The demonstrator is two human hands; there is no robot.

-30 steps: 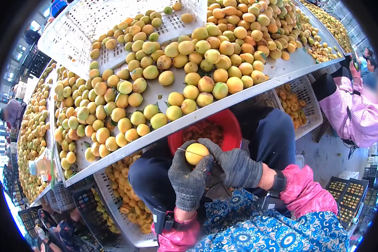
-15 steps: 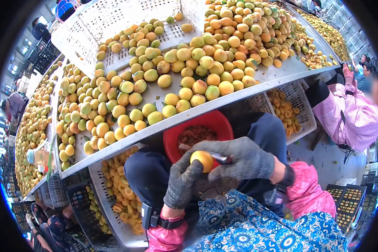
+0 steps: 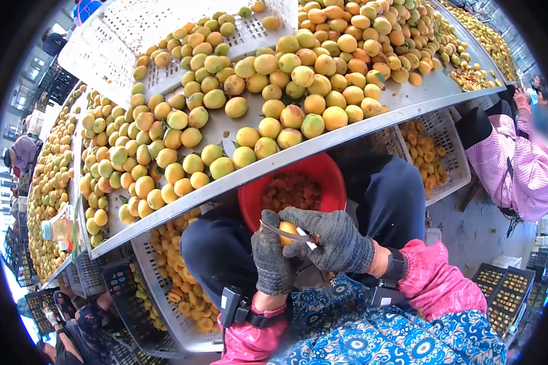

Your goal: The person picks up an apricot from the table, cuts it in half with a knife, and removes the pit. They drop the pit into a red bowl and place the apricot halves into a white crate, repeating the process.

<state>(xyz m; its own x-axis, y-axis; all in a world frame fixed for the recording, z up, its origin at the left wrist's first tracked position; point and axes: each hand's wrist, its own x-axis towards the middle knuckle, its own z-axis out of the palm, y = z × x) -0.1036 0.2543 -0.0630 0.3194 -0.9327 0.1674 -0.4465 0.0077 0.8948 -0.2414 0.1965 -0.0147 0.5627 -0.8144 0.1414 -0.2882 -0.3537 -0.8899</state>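
My left hand (image 3: 271, 258), in a grey knitted glove, is closed around a yellow apricot (image 3: 288, 228). My right hand (image 3: 342, 241), gloved the same way, grips a small knife (image 3: 312, 245). Its thin blade lies across the apricot and points toward my left hand. Both hands are close together above my lap, and the fingers hide much of the fruit. Just beyond them, between my knees, is a red basin (image 3: 247, 198) with reddish-brown scraps (image 3: 291, 190) in it.
A metal-edged table (image 3: 402, 115) in front carries heaped apricots and a white crate (image 3: 103, 67). Crates of cut apricots stand left (image 3: 192, 339) and right (image 3: 447, 184) of my legs. A person in a pink checked top (image 3: 502, 164) sits at right.
My hands have drawn together, and the knife blade now lies across the apricot. The right-hand fingers have closed in over the fruit. The view has shifted slightly.
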